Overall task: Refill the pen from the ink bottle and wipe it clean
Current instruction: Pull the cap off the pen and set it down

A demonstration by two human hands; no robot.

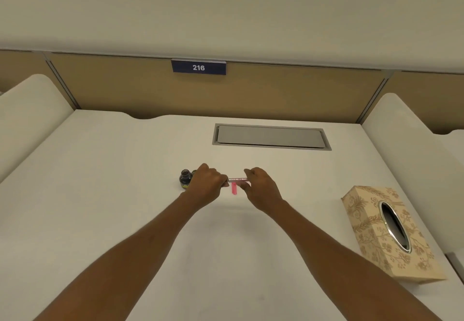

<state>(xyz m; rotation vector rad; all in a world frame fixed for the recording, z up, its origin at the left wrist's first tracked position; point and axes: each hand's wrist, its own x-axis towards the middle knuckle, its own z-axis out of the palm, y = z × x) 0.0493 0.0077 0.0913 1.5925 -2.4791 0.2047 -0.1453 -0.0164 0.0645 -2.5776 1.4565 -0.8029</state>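
A slim pen is held level above the white desk, each end pinched by a hand. My left hand grips its left end and my right hand grips its right end. A small pink piece, perhaps the pen's cap, shows just under the pen; whether it lies on the desk or hangs from my fingers I cannot tell. The dark ink bottle stands open on the desk just left of my left hand, with its cap beside it, partly hidden.
A beige patterned tissue box lies at the front right. A grey cable hatch is set in the desk behind my hands. White side dividers flank the desk, and a tan back panel carries a "216" sign.
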